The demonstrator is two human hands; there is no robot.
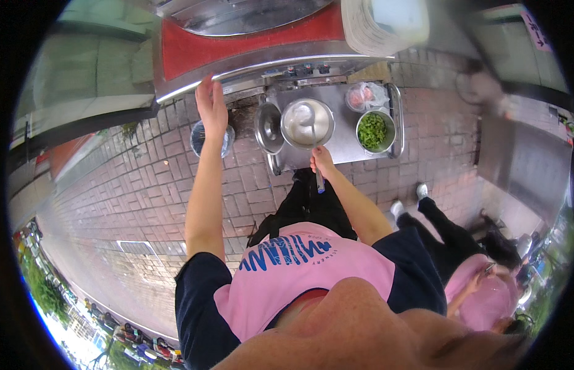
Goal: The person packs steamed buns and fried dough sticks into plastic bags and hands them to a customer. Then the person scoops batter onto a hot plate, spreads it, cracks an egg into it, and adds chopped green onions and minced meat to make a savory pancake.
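My right hand (322, 160) grips the handle of a metal ladle (313, 134). The ladle's bowl dips into a steel pot (331, 132) of whitish liquid (320, 121), perhaps batter. Forward and to the left, my left hand (211, 111) is raised with its fingers stretched out, holding nothing. It appears close to the metal front edge (189, 89) of a red-topped cooking stand (213, 44); whether they touch I cannot tell. A steel lid (269, 129) leans at the pot's left side. Chopped green leaves (372, 132) fill another steel pot (392, 138) on the right.
The pots stand on a low steel cart (337, 155). A clear plastic bag (381, 95) with pinkish contents sits at its back right. Below my left hand is a lined bin (229, 141). A pale stack (361, 32) rests on the stand. Another person (481, 296) is at right.
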